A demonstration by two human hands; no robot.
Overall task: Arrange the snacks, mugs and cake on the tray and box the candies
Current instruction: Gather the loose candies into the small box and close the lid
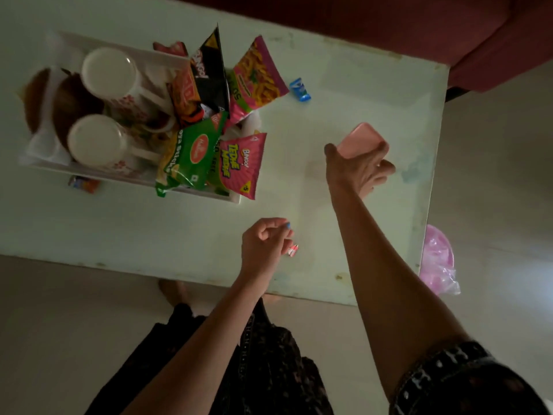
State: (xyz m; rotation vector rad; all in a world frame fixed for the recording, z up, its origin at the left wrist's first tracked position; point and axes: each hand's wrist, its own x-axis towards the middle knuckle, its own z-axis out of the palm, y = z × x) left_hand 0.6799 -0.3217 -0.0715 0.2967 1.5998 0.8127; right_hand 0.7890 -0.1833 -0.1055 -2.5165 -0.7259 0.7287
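Here, from the head view, our right hand (359, 167) grips the pink candy box (360, 140) above the counter (359, 85), while our left hand (264, 239) pinches a small blue candy (288, 225); a red-striped candy (293, 250) lies just beside it. Wrapped candies look light and slippery, so we judge a fingertip pinch across the middle best. The tray (233, 199) already holds mugs and snack packets.
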